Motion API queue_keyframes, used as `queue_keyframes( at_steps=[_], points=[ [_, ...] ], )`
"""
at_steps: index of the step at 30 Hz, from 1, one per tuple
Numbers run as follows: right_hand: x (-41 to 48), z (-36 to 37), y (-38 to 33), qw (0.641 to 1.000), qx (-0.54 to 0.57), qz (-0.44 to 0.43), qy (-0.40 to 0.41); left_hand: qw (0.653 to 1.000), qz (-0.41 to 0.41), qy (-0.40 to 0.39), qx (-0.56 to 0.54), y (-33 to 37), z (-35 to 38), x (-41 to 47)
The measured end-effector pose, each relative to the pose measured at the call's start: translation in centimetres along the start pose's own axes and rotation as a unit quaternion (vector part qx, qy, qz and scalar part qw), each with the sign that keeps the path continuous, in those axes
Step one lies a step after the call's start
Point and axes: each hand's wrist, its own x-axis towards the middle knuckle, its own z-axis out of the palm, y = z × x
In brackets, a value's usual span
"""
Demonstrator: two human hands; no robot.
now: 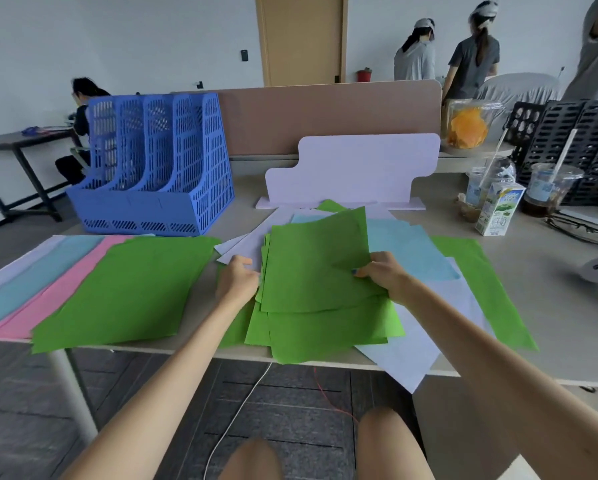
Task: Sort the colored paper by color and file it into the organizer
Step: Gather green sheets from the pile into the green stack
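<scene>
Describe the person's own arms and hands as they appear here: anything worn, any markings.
Both the left arm and the right arm are bare to the frame's edge: no sleeves, watch or bracelet in view. The left hand and the right hand are ungloved, with no rings visible. Blue polish shows on a right-hand nail.

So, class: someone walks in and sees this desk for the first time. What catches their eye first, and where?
The bundle of green sheets mid-table, gripped by the left hand at one edge and the right hand at the other. Then the blue organizer at the back left, with overlapping green, pink and pale blue piles in front of it.
</scene>
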Motion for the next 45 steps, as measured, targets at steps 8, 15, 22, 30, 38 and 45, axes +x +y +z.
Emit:
queue_keyframes(
  at_steps=[8, 15, 22, 30, 38, 45],
  points=[
    [-1.2, 2.2, 1.0, 0.988, -0.138, -0.035, 0.057, 0.962, -0.046, 0.087, 0.255, -1.6, -2.4, -1.6],
    [-1.6, 2.6, 1.6, 0.984, -0.163, -0.039, 0.064, 0.976, -0.129, 0.095, 0.149, -0.6, -3.0, -0.1],
    [-1.3, 2.5, 1.9, 0.984, -0.165, -0.036, 0.065, 0.987, -0.123, 0.039, 0.092, -0.7, -3.4, -0.3],
    [-1.0, 2.3, 2.2, 0.989, -0.130, -0.030, 0.058, 0.970, 0.087, 0.112, 0.199, 1.6, -4.4, -1.5],
    [-1.1, 2.5, 2.1, 0.991, -0.125, -0.016, 0.051, 0.906, 0.231, 0.254, 0.247, 5.7, -10.4, -1.9],
    [-0.6, 2.3, 2.2, 0.992, -0.120, -0.008, 0.027, 0.864, 0.282, 0.350, 0.225, 10.4, -15.4, -2.3]
  ],
)
